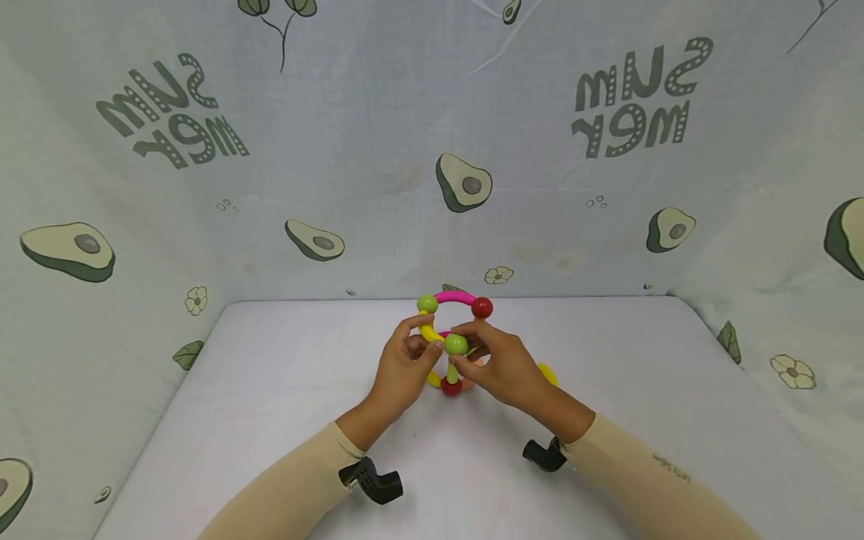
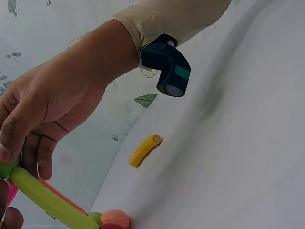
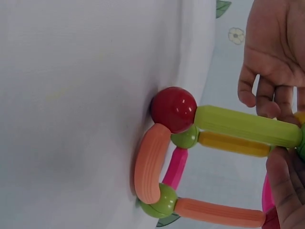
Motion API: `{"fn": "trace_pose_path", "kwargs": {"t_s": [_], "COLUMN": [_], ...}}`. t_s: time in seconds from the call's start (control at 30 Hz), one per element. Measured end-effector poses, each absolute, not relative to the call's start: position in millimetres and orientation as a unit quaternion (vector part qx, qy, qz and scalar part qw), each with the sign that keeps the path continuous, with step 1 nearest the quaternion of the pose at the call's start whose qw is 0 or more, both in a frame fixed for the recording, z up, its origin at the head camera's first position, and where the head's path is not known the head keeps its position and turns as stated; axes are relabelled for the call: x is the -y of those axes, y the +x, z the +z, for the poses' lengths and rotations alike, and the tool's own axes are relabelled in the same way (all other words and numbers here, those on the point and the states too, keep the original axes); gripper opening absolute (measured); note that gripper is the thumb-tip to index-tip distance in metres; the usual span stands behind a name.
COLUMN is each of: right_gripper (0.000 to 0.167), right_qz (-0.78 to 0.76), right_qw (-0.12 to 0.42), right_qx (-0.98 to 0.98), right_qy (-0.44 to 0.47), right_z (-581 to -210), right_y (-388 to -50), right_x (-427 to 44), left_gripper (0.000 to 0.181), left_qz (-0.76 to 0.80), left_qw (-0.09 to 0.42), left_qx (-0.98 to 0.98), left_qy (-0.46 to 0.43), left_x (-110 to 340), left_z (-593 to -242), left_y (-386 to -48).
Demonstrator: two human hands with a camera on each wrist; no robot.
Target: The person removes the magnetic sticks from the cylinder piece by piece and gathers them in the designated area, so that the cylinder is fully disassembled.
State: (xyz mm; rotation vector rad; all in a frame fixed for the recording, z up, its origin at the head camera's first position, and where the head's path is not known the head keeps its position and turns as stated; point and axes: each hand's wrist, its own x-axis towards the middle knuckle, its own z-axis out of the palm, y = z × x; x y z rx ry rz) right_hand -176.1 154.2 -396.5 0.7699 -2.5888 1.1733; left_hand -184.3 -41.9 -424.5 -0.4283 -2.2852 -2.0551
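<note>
Both hands hold a frame built of coloured sticks joined by balls, standing on the white table. In the head view my left hand [image 1: 398, 367] pinches the curved yellow stick [image 1: 430, 333] along the frame's top. My right hand [image 1: 502, 367] grips the green ball [image 1: 456, 344] at that stick's near end, thumb below and fingers above. Under this ball an upright light green stick [image 3: 248, 126] runs down to a red ball [image 3: 174, 109] on the table. Orange sticks [image 3: 219, 212], pink sticks [image 3: 175, 167] and more balls form the other sides, partly hidden by my fingers.
A loose curved yellow stick [image 2: 145, 150] lies on the table, beyond my right wrist in the head view. The white table [image 1: 304, 330] meets a hanging cloth [image 1: 378, 150] printed with avocados at the back and sides. Black wrist cameras [image 1: 373, 481] hang below both wrists.
</note>
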Motion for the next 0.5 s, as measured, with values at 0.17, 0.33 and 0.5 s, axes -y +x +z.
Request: {"fn": "trace_pose_path", "kwargs": {"t_s": [0.17,0.33,0.5], "right_gripper": [0.044,0.046,0.046], "right_qz": [0.406,0.406,0.41], "right_qw": [0.091,0.089,0.089], "right_qx": [0.875,0.876,0.874], "right_qy": [0.248,0.246,0.245], "right_z": [-396.0,-396.4,-397.0], "right_y": [-175.4,-175.9,-176.2], "right_x": [-152.1,-151.5,-152.0], "left_gripper": [0.057,0.077,0.078], "left_qz": [-0.662,-0.645,-0.63], "left_qw": [0.018,0.019,0.02], "left_qx": [0.735,0.75,0.764], "left_qy": [-0.147,-0.146,-0.136], "left_x": [45.7,50.8,55.9], "left_z": [-427.1,-430.0,-436.5], "left_y": [-184.8,-185.5,-187.1]}}
